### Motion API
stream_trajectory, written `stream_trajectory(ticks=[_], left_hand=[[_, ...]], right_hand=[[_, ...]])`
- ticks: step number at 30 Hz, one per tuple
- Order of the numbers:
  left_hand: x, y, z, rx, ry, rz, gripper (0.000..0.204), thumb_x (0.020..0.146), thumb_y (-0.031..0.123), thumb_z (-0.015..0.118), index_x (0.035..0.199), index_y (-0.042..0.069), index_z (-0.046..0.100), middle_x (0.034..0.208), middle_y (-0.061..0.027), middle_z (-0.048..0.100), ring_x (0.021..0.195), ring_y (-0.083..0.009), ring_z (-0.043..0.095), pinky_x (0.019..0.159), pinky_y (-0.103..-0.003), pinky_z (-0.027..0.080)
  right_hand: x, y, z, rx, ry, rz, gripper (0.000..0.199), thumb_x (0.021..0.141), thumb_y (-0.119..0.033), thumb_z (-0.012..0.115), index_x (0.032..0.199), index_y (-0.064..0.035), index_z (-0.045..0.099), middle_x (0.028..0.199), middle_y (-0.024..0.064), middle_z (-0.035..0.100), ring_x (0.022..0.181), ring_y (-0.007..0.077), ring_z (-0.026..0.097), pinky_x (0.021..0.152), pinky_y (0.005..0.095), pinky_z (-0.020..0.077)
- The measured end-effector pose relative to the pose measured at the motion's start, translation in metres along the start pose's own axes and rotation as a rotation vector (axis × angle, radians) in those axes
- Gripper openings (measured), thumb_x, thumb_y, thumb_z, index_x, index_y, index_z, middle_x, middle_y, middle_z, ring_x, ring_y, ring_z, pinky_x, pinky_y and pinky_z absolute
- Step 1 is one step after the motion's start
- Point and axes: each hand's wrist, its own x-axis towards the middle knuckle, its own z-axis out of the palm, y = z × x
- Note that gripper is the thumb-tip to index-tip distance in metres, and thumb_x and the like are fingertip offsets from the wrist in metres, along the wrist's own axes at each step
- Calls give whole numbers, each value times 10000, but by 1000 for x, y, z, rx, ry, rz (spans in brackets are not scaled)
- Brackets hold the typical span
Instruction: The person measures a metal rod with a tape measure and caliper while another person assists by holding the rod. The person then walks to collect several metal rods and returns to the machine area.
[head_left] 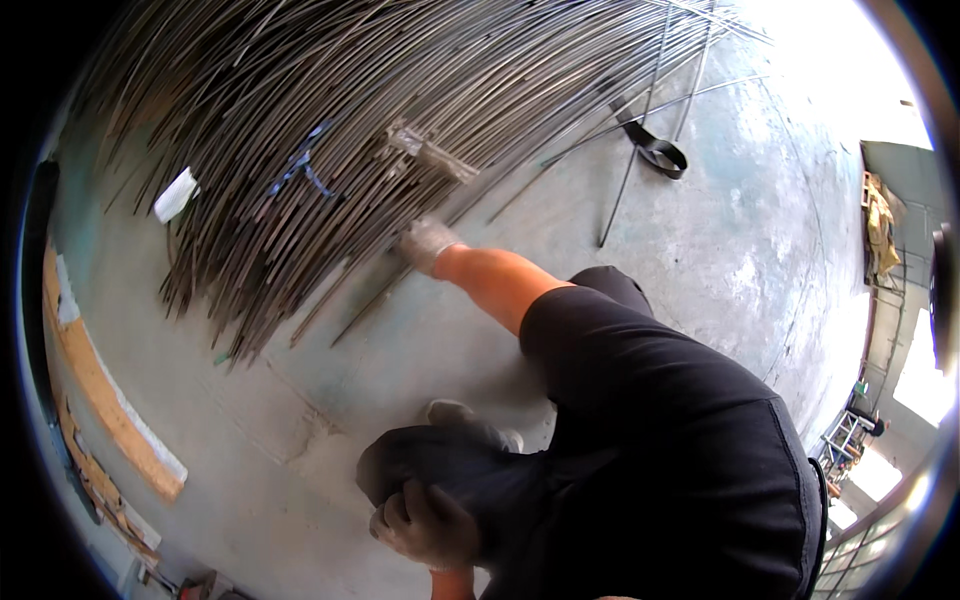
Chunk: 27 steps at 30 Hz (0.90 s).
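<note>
A large heap of long thin metal rods [330, 150] fans across the floor at the upper left. My right hand [428, 245], in a pale glove and slightly blurred, reaches to the heap's near right edge. Its fingers look closed around one or more rods there; the palm side is hidden. My left hand [428, 525], in a darker grey glove, rests on my bent, black-clad left knee with its fingers apart and nothing in them. Near the right hand, a clear plastic wrapping [430, 152] lies across the rods. A blue strap [302, 165] loops among them farther left.
A black band [658, 155] curls on the concrete floor [740, 260], near several loose crossing rods. A white tag [177, 195] hangs at the heap's left side. Wooden boards [110, 385] lie along the left edge. My shoe [460, 420] is on the floor beside the knee.
</note>
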Motion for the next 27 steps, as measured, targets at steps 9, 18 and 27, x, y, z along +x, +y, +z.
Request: stream_trajectory(ticks=[9, 18, 27], left_hand=[[7, 14, 22, -8, 101, 45, 174, 886, 112, 680, 1045, 56, 723, 993, -132, 623, 973, -401, 577, 890, -556, 479], [8, 24, 23, 24, 132, 109, 173, 891, 95, 672, 1059, 55, 686, 962, -140, 630, 933, -397, 589, 884, -552, 473], [11, 31, -9, -30, 59, 174, 102, 880, 83, 684, 976, 50, 697, 985, -155, 655, 929, -390, 606, 868, -548, 490]], right_hand=[[-3, 6, -13, -10, -89, -2, 230, 885, -158, 682, 1033, -109, 851, 1093, 134, 804, 1066, 319, 770, 874, 446, 617], [-2, 9, 20, 27, -7, -111, 216, 833, -113, 694, 989, -69, 838, 1034, 153, 804, 994, 352, 774, 839, 446, 620], [-29, -50, -117, 58, -103, -388, 210, 887, -141, 693, 1043, -104, 828, 1099, 150, 801, 1066, 363, 759, 867, 475, 614]])
